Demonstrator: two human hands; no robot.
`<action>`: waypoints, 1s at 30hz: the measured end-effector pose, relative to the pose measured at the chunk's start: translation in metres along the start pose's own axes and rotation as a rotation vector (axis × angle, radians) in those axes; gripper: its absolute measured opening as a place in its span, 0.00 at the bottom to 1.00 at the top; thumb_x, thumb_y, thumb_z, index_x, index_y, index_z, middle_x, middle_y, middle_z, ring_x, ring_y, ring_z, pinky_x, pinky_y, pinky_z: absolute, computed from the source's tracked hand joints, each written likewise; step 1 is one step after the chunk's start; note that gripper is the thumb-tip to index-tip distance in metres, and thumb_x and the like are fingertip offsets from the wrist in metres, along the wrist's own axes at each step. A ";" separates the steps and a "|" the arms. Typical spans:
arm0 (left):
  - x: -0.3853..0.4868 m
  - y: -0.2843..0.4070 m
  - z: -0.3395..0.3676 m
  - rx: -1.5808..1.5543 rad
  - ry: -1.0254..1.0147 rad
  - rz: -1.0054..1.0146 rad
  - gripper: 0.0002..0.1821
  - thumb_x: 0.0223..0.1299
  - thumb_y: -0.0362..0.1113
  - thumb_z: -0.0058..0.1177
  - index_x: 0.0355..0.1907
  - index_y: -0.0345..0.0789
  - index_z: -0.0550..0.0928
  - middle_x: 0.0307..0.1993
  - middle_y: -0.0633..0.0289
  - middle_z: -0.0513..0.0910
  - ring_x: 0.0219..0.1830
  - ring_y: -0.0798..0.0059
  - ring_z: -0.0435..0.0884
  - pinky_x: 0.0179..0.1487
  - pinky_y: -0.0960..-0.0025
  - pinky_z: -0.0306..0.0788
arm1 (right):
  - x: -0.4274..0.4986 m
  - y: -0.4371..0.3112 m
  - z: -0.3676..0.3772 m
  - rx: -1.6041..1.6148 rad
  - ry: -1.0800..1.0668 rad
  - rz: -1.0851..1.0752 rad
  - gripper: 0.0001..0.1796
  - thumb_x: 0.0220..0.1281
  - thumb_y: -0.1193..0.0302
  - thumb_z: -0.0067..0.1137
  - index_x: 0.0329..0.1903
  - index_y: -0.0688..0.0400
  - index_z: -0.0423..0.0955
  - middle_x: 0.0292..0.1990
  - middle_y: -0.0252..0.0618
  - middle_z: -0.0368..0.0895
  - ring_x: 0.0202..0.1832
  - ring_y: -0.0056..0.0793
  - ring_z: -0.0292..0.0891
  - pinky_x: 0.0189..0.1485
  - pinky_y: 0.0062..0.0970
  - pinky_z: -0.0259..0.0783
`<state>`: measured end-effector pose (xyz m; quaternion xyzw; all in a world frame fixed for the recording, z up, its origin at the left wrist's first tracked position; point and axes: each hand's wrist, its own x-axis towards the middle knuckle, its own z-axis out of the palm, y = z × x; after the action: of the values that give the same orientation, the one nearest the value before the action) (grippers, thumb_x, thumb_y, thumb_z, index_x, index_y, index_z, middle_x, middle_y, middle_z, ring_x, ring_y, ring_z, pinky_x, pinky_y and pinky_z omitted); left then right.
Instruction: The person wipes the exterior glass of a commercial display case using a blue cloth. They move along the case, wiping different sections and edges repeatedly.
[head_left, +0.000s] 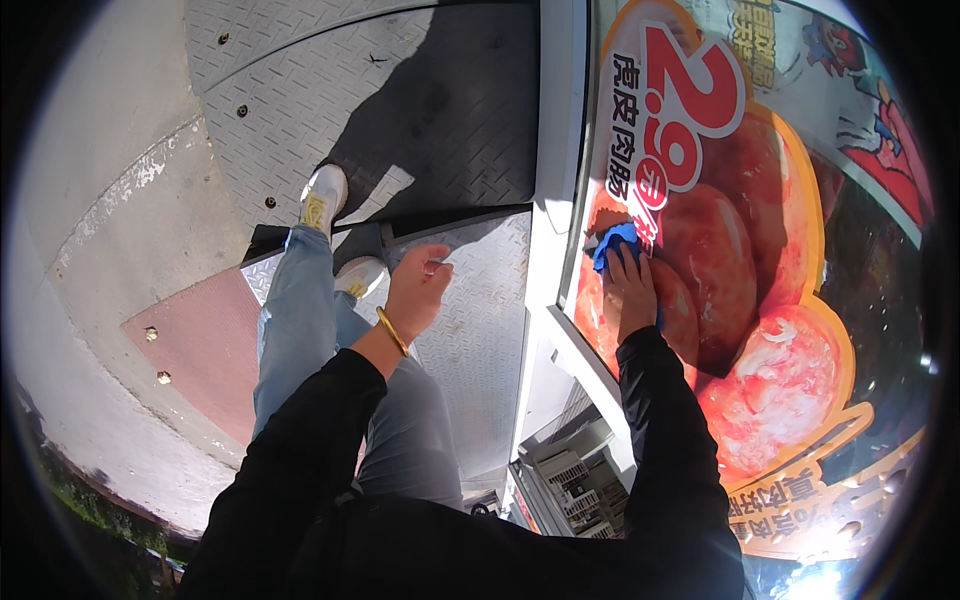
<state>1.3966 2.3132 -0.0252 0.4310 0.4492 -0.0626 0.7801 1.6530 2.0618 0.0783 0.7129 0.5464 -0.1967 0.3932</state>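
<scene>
My right hand (628, 294) presses a blue cloth (618, 244) against a glass pane that carries a large printed sausage poster (712, 247). The cloth shows above the fingertips and a little beside the wrist, near the pane's left edge. My left hand (420, 289), with a gold bangle (392, 331) at its wrist, is in the air over the metal plate floor, its fingers loosely curled and nothing visible in them. Water drops (850, 531) lie on the glass at the lower right, beside a bright glare.
A white frame (559, 187) borders the glass on its left. Tread-plate metal flooring (300, 97) with bolts and a raised edge lies under and ahead of my shoes (324, 196). A reddish mat (202, 345) and concrete paving (105, 187) are on the left.
</scene>
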 end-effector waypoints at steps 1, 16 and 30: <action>0.004 0.000 0.000 -0.017 -0.015 0.012 0.14 0.65 0.31 0.56 0.52 0.31 0.78 0.35 0.66 0.82 0.35 0.86 0.76 0.40 0.79 0.69 | 0.027 0.016 -0.038 -0.045 0.066 0.066 0.18 0.65 0.65 0.51 0.55 0.52 0.81 0.70 0.30 0.65 0.76 0.35 0.51 0.78 0.46 0.41; 0.025 0.017 -0.012 -0.145 -0.005 -0.108 0.14 0.64 0.32 0.56 0.51 0.30 0.79 0.34 0.66 0.81 0.35 0.86 0.75 0.40 0.80 0.67 | 0.184 0.029 -0.057 -0.146 0.139 0.149 0.22 0.67 0.66 0.45 0.57 0.61 0.78 0.68 0.43 0.67 0.75 0.44 0.53 0.77 0.43 0.45; 0.038 0.026 0.000 -0.179 -0.049 -0.205 0.12 0.67 0.31 0.53 0.51 0.31 0.80 0.42 0.64 0.83 0.43 0.82 0.80 0.47 0.79 0.70 | 0.208 0.059 -0.094 -0.100 0.282 0.198 0.19 0.66 0.67 0.49 0.52 0.61 0.82 0.64 0.42 0.72 0.73 0.42 0.56 0.76 0.43 0.45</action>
<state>1.4314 2.3400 -0.0380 0.3100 0.4755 -0.1123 0.8156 1.7623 2.2586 0.0085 0.7634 0.5322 -0.0275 0.3650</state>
